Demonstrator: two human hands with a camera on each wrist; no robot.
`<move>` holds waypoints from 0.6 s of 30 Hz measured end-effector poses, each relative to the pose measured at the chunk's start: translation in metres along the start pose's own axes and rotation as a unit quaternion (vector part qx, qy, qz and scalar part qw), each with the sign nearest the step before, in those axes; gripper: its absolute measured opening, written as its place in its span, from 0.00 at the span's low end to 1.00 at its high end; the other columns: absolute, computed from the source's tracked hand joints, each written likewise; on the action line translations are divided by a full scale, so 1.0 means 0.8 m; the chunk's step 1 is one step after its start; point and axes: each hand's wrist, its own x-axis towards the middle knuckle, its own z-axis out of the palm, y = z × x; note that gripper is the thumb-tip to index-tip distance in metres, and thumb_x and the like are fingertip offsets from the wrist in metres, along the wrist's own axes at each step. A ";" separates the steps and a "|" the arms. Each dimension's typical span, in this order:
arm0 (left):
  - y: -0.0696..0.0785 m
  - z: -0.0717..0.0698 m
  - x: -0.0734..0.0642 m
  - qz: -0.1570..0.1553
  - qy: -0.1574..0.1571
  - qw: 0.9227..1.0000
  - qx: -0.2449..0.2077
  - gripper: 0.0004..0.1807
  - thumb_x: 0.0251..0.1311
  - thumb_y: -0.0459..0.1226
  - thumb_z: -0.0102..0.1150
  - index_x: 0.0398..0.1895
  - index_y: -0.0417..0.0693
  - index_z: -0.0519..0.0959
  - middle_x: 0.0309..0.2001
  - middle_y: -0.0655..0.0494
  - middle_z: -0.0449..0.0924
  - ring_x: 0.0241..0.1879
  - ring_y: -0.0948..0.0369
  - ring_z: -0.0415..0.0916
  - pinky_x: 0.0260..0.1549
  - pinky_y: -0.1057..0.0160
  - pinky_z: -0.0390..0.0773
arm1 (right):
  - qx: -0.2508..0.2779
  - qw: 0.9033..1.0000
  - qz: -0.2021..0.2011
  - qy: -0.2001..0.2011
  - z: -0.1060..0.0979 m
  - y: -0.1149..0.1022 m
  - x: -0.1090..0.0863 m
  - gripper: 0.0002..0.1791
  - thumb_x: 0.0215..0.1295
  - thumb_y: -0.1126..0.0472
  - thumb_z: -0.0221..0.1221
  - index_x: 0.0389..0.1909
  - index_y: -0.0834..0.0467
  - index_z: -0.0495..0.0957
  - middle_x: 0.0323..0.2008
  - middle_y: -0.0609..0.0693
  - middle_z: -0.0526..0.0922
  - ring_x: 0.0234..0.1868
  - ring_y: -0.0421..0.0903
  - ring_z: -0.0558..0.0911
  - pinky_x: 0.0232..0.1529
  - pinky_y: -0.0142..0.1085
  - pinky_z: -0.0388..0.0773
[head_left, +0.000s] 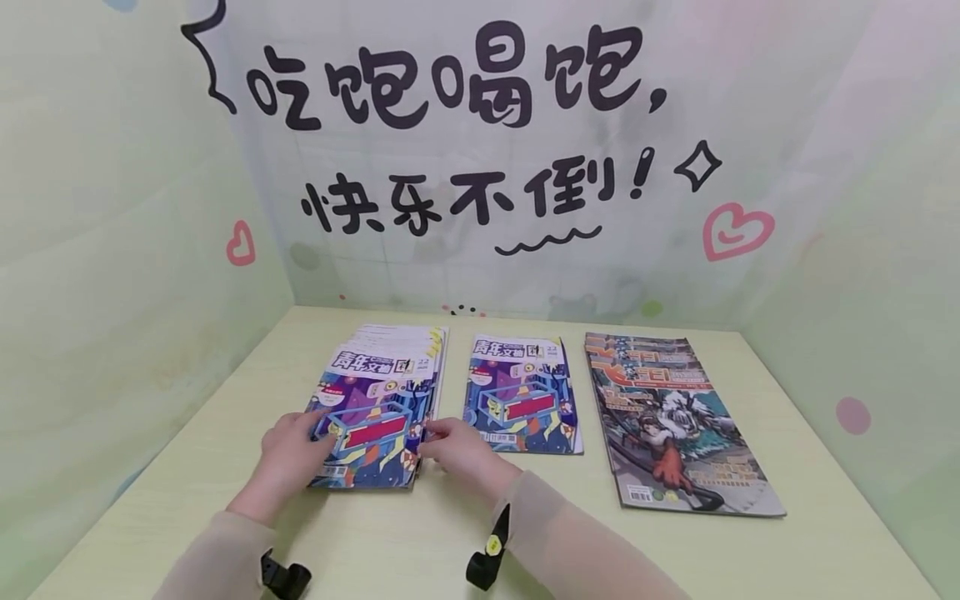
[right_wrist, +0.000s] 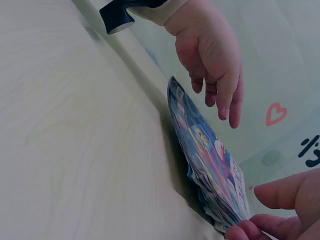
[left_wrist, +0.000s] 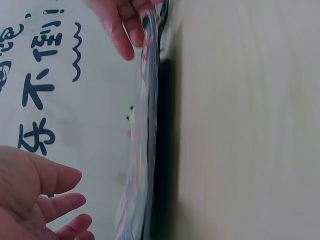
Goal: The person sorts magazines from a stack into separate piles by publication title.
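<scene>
A stack of magazines (head_left: 371, 425) with purple and blue covers lies on the left of the table, its upper copies shifted toward the near side. My left hand (head_left: 295, 447) is at the stack's left edge in the head view. From the right wrist view, the left hand (right_wrist: 212, 65) hangs just above the cover with its fingers extended. At the opposite edge is my right hand (head_left: 461, 452). In the right wrist view its fingertips (right_wrist: 245, 227) touch the side of the stack, while the thumb stands apart from the cover.
A magazine with the same purple cover (head_left: 521, 396) lies in the middle. To the right, several larger comic-style magazines (head_left: 675, 442) overlap in a fanned pile. A pale wooden table (head_left: 420, 550) carries everything, with a printed fabric wall (head_left: 450, 275) behind it.
</scene>
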 end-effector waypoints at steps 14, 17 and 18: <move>0.116 0.086 0.020 0.028 -0.052 0.981 -0.183 0.24 0.67 0.40 0.53 0.64 0.43 0.71 0.52 0.50 0.75 0.44 0.54 0.72 0.45 0.54 0.75 | -0.006 0.997 -0.017 0.072 -0.098 0.033 -0.011 0.24 0.66 0.58 0.58 0.62 0.62 0.72 0.53 0.55 0.78 0.51 0.49 0.77 0.55 0.47 0.75; 0.131 0.103 0.025 0.020 -0.065 0.974 -0.215 0.24 0.67 0.41 0.53 0.64 0.44 0.72 0.52 0.50 0.74 0.44 0.54 0.71 0.43 0.56 0.76 | 0.009 0.996 -0.019 0.091 -0.114 0.041 -0.013 0.24 0.67 0.60 0.57 0.62 0.64 0.71 0.50 0.56 0.78 0.46 0.50 0.77 0.51 0.45 0.76; 0.136 0.109 0.026 0.022 -0.067 0.973 -0.219 0.24 0.67 0.40 0.53 0.64 0.43 0.72 0.53 0.49 0.74 0.45 0.55 0.70 0.45 0.57 0.75 | 0.012 0.995 -0.018 0.099 -0.119 0.043 -0.013 0.23 0.67 0.61 0.56 0.62 0.64 0.71 0.50 0.56 0.79 0.45 0.49 0.77 0.50 0.45 0.76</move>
